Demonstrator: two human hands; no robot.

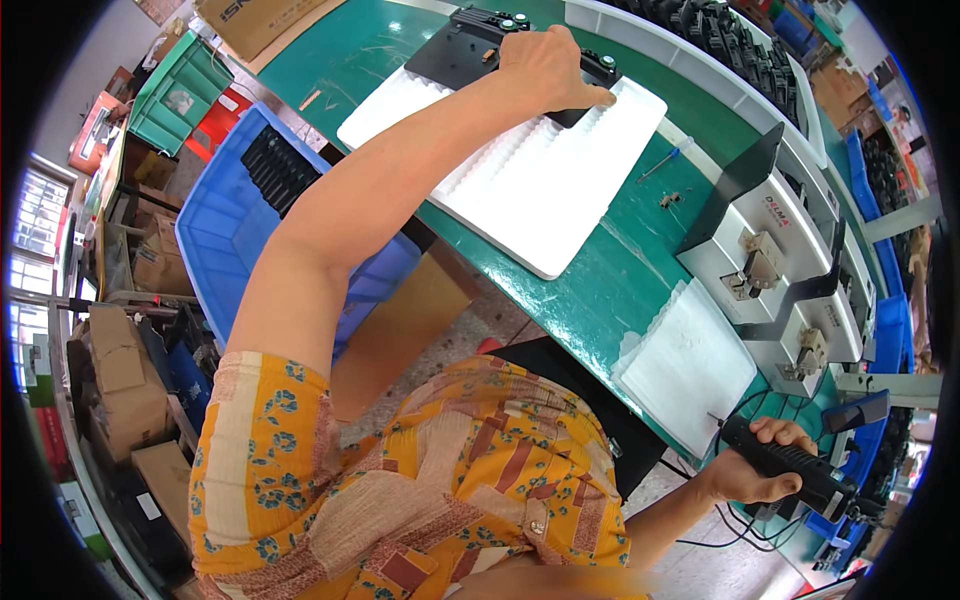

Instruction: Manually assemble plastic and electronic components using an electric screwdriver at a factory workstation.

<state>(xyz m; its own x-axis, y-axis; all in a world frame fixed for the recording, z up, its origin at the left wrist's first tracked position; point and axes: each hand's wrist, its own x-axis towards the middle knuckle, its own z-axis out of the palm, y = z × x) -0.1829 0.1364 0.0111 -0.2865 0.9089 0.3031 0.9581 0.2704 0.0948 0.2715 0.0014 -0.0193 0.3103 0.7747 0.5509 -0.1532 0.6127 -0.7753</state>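
My left hand [548,72] reaches across to the far side of the table, its fingers curled down over black oblong parts with round, greenish ends [603,66]. They lie on a ribbed white foam tray [560,205], beside a flat black panel [437,58]. The hand hides much of the part under it. At the lower right, my right hand [755,475] wraps around a black oblong handheld device [790,464], held tilted over the table's near right edge. Dark cables hang close to it. I cannot make out its exact kind.
A blue bin [215,215] with black ribbed parts stands left of the green table [480,245]. Grey-white machines with metal fixtures [765,265] stand at right, by a white sheet [690,365]. A white bin [680,60] of black parts lies behind; a blue-tipped tool [665,160] lies nearby.
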